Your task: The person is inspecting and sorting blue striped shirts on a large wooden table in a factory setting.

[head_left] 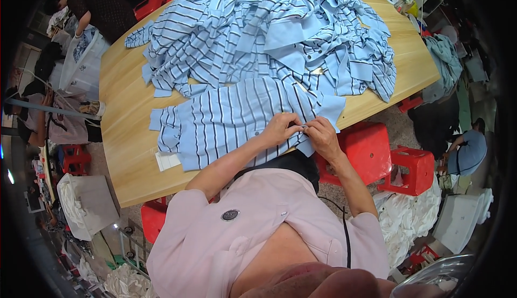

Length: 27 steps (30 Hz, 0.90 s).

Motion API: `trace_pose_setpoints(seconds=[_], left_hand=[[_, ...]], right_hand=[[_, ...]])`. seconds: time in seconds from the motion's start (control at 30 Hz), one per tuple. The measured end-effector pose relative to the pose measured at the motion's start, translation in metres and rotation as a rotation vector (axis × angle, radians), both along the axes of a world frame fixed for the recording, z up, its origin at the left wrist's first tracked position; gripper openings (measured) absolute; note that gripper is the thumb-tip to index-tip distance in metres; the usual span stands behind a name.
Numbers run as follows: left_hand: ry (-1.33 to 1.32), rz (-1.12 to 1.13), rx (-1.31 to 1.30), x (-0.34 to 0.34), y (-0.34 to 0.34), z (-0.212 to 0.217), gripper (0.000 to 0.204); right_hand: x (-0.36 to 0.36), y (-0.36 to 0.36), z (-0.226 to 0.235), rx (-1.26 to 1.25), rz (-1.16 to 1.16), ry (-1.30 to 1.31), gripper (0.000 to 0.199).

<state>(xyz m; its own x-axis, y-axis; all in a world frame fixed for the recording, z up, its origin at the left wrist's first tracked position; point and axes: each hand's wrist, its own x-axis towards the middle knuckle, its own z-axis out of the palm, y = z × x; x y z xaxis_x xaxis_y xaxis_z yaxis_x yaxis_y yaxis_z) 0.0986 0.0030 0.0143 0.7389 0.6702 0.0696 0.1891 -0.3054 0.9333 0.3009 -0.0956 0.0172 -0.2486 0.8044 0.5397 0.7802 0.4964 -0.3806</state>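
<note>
A light blue shirt with dark and white stripes (226,115) lies spread on the wooden table (126,155) in front of me, its collar end to the right and its hem to the left. My left hand (281,129) pinches the shirt's front edge near the collar. Right beside it, my right hand (321,136) grips the same edge, fingertips almost meeting the left ones. Whatever small part sits between the fingertips is hidden. Beyond the shirt rises a big heap of similar striped shirts (231,39).
A white piece of paper or card (168,160) lies by the shirt's hem. Red plastic stools (366,150) stand at the table's right edge. White bins (89,206) hold cloth at the left. Other people (467,150) work at both sides.
</note>
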Motion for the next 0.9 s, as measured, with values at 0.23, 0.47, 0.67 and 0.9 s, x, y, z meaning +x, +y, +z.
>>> trace_pose_setpoints(seconds=[0.23,0.47,0.67,0.9], left_hand=[[-0.060,0.130,0.231,0.006,-0.011,-0.014,0.009],[-0.062,0.003,0.675,0.000,-0.007,-0.015,0.013],[-0.050,-0.015,0.714,-0.001,-0.009,-0.014,0.015],[-0.078,-0.008,0.726,0.000,-0.013,-0.010,0.017]], right_hand=[[-0.013,0.000,-0.013,-0.087,-0.164,0.229,0.012],[-0.022,0.005,-0.014,-0.152,-0.282,0.340,0.012],[-0.002,0.007,0.000,-0.336,-0.247,0.316,0.016],[0.004,0.012,-0.002,-0.519,-0.159,0.388,0.012]])
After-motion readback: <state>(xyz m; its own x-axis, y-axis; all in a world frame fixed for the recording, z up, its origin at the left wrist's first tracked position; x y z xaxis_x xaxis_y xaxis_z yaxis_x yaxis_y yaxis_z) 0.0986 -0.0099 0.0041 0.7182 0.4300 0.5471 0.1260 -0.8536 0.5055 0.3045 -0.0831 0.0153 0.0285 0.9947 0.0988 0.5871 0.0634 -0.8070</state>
